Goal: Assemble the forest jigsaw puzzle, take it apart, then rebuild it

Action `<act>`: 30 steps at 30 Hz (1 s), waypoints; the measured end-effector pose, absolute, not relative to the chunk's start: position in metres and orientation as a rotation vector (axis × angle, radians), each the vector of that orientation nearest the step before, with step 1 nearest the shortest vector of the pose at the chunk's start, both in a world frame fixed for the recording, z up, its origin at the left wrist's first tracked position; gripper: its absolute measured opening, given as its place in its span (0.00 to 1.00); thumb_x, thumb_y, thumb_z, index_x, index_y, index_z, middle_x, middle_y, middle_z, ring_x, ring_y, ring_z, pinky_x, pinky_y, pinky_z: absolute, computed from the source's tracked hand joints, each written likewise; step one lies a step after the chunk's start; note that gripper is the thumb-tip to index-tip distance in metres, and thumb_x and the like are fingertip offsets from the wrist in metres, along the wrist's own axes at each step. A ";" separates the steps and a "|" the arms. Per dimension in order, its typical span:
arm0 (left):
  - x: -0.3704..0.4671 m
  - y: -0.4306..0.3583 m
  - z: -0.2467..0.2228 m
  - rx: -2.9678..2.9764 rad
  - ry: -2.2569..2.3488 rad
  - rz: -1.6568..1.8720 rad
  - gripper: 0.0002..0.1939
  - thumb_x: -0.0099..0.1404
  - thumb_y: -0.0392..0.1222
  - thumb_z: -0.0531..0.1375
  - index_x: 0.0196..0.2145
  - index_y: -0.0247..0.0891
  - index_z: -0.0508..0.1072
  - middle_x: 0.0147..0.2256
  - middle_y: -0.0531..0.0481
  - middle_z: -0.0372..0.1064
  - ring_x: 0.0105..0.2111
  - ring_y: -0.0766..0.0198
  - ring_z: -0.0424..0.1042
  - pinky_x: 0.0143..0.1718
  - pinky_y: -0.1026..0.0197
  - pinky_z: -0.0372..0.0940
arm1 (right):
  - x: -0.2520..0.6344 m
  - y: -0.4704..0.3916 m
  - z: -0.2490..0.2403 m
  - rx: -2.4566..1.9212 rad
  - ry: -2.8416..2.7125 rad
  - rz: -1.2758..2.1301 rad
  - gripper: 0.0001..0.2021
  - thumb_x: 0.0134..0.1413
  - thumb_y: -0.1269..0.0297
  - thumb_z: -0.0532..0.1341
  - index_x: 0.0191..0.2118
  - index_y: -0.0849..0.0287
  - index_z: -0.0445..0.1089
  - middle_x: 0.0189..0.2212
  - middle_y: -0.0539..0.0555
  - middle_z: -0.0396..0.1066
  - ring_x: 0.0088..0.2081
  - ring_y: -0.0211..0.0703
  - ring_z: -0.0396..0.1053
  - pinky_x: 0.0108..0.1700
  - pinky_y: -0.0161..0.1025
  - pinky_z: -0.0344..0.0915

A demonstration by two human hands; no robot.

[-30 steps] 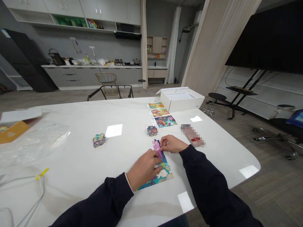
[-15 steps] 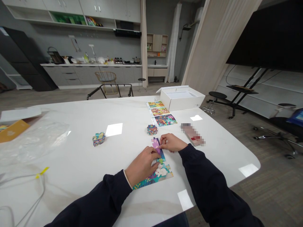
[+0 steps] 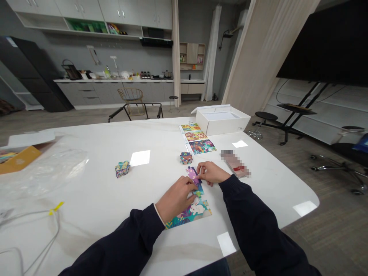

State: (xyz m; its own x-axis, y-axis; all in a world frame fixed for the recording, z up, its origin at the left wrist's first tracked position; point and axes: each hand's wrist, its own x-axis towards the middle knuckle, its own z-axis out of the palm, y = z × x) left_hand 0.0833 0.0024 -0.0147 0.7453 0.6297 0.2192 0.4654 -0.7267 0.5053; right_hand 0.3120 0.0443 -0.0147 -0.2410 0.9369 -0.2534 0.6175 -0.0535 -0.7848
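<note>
- The joined puzzle pieces [image 3: 198, 209] are laid flat on the near side of the tabletop [image 3: 94, 199], partly covered by the left hand [image 3: 175, 193].
- Light, fairly stiff card is suggested by their thin, flat look; bending or fraying at the knobs would be the main risk, and some sliding on the glossy surface may be expected.
- They would best be held by the outer edges, or pressed flat from above near a seam.
- The left fingers are curled over the pieces; whether anything is gripped cannot be told.
- The right fingers are drawn together at the right edge of the purple piece [image 3: 190, 172], at the far end; whether it is pinched or only pressed cannot be told.
- A purple, round-eyed figure is printed there; a white rabbit among teal and dark-blue plants is shown nearer.
</note>
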 end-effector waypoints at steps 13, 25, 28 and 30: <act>0.085 0.007 -0.014 2.588 0.749 0.475 0.11 0.68 0.32 0.64 0.47 0.39 0.79 0.49 0.42 0.73 0.51 0.51 0.72 0.56 0.50 0.69 | 0.314 0.044 -0.012 -1.590 -2.118 1.042 0.21 0.52 0.61 0.70 0.52 0.60 0.81 0.19 0.46 0.69 0.19 0.33 0.62 0.24 0.32 0.57; 0.113 0.005 -0.017 2.741 0.735 0.443 0.08 0.70 0.32 0.61 0.44 0.37 0.79 0.43 0.41 0.73 0.47 0.50 0.73 0.49 0.51 0.69 | 0.334 0.038 -0.002 -1.766 -2.152 0.801 0.18 0.52 0.60 0.71 0.49 0.57 0.83 0.26 0.55 0.79 0.27 0.43 0.71 0.32 0.35 0.63; 0.119 0.004 -0.018 2.729 0.732 0.472 0.08 0.71 0.33 0.60 0.43 0.38 0.79 0.43 0.41 0.73 0.47 0.50 0.72 0.50 0.50 0.69 | 0.338 0.037 -0.002 -1.790 -2.121 0.856 0.19 0.53 0.59 0.71 0.51 0.58 0.82 0.21 0.53 0.76 0.20 0.39 0.67 0.27 0.34 0.62; 0.121 0.003 -0.019 2.708 0.709 0.481 0.08 0.71 0.35 0.60 0.44 0.39 0.80 0.44 0.41 0.72 0.47 0.50 0.72 0.51 0.50 0.68 | 0.339 0.037 -0.002 -1.806 -2.099 0.899 0.20 0.54 0.59 0.71 0.52 0.59 0.82 0.18 0.51 0.74 0.16 0.37 0.65 0.24 0.34 0.61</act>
State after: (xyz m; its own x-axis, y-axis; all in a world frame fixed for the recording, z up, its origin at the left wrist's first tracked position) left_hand 0.1209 0.0025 -0.0189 0.8221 0.5156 0.2416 0.4149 -0.8331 0.3659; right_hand 0.3394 0.0367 -0.0016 -0.2142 0.9532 -0.2136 0.8125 0.0524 -0.5806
